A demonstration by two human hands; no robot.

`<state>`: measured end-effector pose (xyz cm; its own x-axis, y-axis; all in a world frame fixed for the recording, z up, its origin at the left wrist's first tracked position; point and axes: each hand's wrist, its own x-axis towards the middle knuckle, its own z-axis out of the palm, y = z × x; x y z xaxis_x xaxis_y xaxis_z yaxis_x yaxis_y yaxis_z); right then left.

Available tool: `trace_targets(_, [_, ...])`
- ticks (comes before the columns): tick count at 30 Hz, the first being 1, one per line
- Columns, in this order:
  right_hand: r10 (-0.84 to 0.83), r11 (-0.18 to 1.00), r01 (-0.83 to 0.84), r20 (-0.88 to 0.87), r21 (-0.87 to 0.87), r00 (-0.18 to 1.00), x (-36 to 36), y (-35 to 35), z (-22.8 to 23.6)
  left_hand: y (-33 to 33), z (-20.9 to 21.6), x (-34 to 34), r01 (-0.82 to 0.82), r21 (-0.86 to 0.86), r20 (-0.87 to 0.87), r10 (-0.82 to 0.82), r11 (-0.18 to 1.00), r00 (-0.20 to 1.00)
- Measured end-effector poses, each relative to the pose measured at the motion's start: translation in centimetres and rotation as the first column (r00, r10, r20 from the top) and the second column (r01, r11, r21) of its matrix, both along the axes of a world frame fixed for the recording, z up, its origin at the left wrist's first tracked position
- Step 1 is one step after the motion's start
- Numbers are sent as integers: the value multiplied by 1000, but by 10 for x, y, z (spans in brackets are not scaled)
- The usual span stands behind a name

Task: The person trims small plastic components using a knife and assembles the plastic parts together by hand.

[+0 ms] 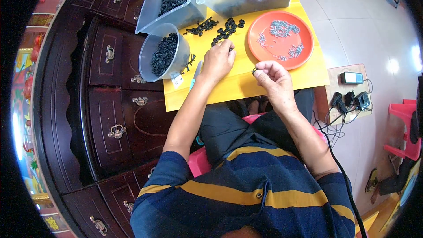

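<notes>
My right hand point(276, 83) is closed, with a small round black plastic piece point(254, 70) pinched between thumb and forefinger, above the front of the yellow tabletop point(238, 87). My left hand point(219, 61) rests on the table, its fingers curled together. A bit of something dark shows at its fingertips, too small to name. Just beyond it lie loose black rings point(229, 29) and a pile of thin black stemmed parts point(202, 26). To the right, an orange-red round plate point(254, 53) holds small silvery screw-like pieces point(283, 29) in several clusters.
A round clear tub point(146, 57) of black parts stands at left. Two clear bins point(152, 15) stand at the back. A knife-like tool point(196, 71) lies by my left wrist. Dark drawers point(105, 110) border the left; chargers and cables point(348, 101) sit on a low stand at right.
</notes>
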<state>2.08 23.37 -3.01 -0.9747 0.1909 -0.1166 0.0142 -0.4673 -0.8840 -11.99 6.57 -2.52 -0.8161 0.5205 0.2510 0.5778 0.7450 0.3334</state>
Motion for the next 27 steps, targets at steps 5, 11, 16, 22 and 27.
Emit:
trace_targets(5, [-15, 1000, 15, -2, -15, 1000, 0, 3, 5, 5, 27, 32, -60, 365, 287, -51, 929, 956])
trace_targets(11, [-2, 1000, 3, 21, -28, 1000, -2, 4, 3, 8, 39, 64, -239, 660, 614, -328, 712, 718])
trace_targets(16, [4, 1000, -3, 32, -30, 999, -1, 5, 6, 6, 35, 72, -148, 693, 528, -356, 706, 771])
trace_targets(22, [8, 999, -7, 27, -48, 1000, -1, 3, 3, 6, 38, 75, -61, 622, 490, -327, 781, 808])
trace_targets(27, [7, 999, -5, 45, -50, 999, -1, 3, 5, 6, 38, 74, -26, 614, 478, -345, 789, 808])
